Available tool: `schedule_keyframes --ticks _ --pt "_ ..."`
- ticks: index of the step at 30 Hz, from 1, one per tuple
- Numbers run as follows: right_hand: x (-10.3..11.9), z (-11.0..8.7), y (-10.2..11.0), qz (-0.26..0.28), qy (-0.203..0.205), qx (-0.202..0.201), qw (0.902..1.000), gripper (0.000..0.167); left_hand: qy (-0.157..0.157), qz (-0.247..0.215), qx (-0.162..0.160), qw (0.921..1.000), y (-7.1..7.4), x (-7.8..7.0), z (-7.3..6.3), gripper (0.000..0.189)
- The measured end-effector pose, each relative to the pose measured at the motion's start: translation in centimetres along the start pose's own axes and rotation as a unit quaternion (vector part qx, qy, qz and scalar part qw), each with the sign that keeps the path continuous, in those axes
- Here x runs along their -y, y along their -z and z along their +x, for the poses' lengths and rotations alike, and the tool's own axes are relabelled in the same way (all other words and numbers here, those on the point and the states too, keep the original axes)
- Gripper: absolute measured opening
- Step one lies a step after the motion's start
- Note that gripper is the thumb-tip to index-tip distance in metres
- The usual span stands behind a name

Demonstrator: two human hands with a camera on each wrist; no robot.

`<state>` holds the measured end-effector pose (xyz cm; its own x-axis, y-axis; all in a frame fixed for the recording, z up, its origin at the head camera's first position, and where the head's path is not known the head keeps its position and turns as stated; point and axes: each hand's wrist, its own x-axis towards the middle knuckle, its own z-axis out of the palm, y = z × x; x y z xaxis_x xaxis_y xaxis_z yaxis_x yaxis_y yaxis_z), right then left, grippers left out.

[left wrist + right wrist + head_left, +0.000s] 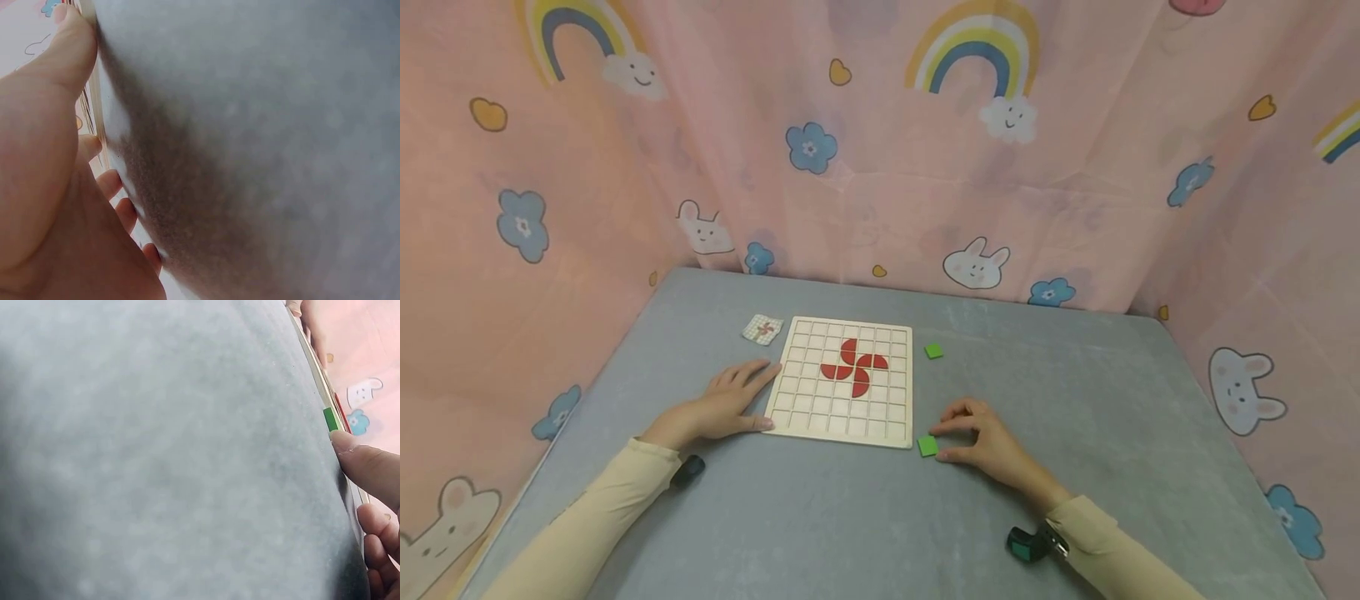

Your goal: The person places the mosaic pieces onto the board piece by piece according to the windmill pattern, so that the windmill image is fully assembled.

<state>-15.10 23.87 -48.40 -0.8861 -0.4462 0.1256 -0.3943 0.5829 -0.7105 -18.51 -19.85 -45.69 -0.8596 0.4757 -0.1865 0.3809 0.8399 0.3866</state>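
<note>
A pale wooden grid board (805, 417) lies on the grey table, with several red quarter-round pieces (861, 382) arranged as a pinwheel at its middle. My left hand (726, 406) rests at the board's left edge, its thumb at the near corner and fingers spread; the left wrist view shows the thumb against the board's side. Just off the near right corner, my right hand (981, 439) pinches a green square tile (927, 447) between thumb and index finger. In the right wrist view the thumb touches that green tile (330, 419); the index fingertip's contact is hidden there.
A second green tile (933, 351) lies right of the board. Beyond its left edge is a small pattern card (763, 329) showing a red pinwheel. A pink printed curtain (880, 208) encloses the grey table (820, 525) at the back and sides.
</note>
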Motion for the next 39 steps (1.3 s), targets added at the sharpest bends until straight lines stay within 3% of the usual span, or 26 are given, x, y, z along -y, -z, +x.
schedule_keyframes --ticks 21,30,39 --pt "-0.2 -0.2 -0.6 -0.038 0.018 -0.033 0.9986 0.026 -0.006 -0.003 -0.005 1.0000 0.0 0.0 -0.1 0.091" --pt "0.1 -0.2 -0.5 -0.022 0.025 -0.048 0.9983 0.023 -0.009 -0.006 -0.011 0.9999 -0.8 0.9 0.2 0.095" --pt "1.2 1.0 -0.1 -0.019 0.004 -0.052 0.9985 0.022 -0.007 -0.002 -0.005 1.0000 -0.3 0.4 -0.1 0.093"
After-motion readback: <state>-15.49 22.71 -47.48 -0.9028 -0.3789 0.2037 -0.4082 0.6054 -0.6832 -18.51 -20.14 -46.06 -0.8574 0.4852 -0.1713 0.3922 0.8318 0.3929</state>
